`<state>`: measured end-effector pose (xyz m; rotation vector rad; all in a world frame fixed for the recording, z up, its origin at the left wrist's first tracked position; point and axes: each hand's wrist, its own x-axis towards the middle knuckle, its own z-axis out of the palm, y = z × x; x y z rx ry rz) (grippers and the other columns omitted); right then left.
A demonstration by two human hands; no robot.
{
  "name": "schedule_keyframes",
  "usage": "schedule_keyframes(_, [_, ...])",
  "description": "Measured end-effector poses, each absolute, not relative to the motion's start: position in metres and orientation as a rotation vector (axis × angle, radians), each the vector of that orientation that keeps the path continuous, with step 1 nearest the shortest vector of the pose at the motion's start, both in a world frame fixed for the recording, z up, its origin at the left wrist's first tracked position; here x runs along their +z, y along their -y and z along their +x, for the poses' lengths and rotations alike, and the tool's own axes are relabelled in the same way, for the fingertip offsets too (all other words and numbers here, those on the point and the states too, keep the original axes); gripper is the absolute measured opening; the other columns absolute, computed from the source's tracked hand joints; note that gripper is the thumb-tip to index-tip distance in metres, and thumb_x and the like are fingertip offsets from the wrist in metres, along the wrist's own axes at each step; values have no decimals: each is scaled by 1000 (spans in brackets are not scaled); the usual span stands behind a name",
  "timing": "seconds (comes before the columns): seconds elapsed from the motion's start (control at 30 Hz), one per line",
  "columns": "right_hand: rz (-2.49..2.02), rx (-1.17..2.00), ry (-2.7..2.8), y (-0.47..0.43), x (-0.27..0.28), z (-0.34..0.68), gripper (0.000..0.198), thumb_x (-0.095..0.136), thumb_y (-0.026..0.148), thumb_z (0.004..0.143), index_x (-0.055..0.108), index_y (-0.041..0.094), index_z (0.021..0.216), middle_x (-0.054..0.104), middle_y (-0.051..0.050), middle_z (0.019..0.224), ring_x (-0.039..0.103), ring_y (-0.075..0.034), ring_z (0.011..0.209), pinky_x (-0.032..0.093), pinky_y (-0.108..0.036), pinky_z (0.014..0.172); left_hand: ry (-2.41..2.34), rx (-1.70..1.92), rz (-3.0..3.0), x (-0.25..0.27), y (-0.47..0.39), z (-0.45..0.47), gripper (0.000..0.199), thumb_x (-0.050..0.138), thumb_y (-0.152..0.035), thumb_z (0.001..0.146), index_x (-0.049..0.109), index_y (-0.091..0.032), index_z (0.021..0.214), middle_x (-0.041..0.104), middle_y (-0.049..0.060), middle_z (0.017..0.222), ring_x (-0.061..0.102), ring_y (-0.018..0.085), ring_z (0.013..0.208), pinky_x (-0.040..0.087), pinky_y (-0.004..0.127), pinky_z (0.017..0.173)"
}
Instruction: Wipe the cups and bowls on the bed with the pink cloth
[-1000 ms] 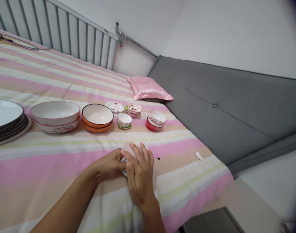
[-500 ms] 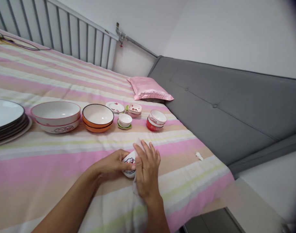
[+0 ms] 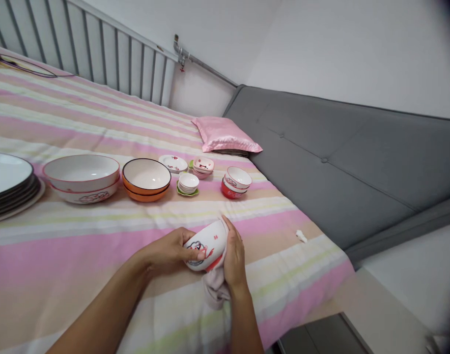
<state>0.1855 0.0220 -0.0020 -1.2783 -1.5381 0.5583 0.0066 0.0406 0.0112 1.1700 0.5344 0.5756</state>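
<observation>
A white bowl with a red and black cartoon print is tipped on its side above the bedspread. My left hand grips it from the left, thumb on the printed outside and fingers hidden behind or within it. A pale pinkish cloth lies between the bowl and my right hand, which presses it against the base side and hangs down below. Beyond the hands stands a stack of small bowls, white and red.
On the striped bedspread stand stacked plates, large white bowls, orange bowls, little dishes, pink dishes and flowered plates. A crumpled white scrap lies right, near the grey headboard. A pink pillow rests behind.
My right hand has moved from over the bowl's outside round to its right side, taking the cloth along. More of the bowl's print shows now. The left hand keeps its hold.
</observation>
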Motion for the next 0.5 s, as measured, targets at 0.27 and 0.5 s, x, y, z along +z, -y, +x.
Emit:
schedule_keyframes(0.27, [-1245,595,1490,-23,-3,186,46,22,41,98,45,27,136,48,-3,140,44,-17,128,32,-38,108,-513,575,1159,14,-40,6,27,73,-29,72,71,-7,87,71,10,85,62,18,74,47,29,73])
schedule_keyframes(0.5, [-1229,609,1474,-22,-4,185,46,23,40,98,45,26,136,49,-4,139,44,-17,128,32,-36,108,-514,574,1172,13,-40,6,27,73,-29,72,71,-7,87,72,11,86,62,19,75,47,30,73])
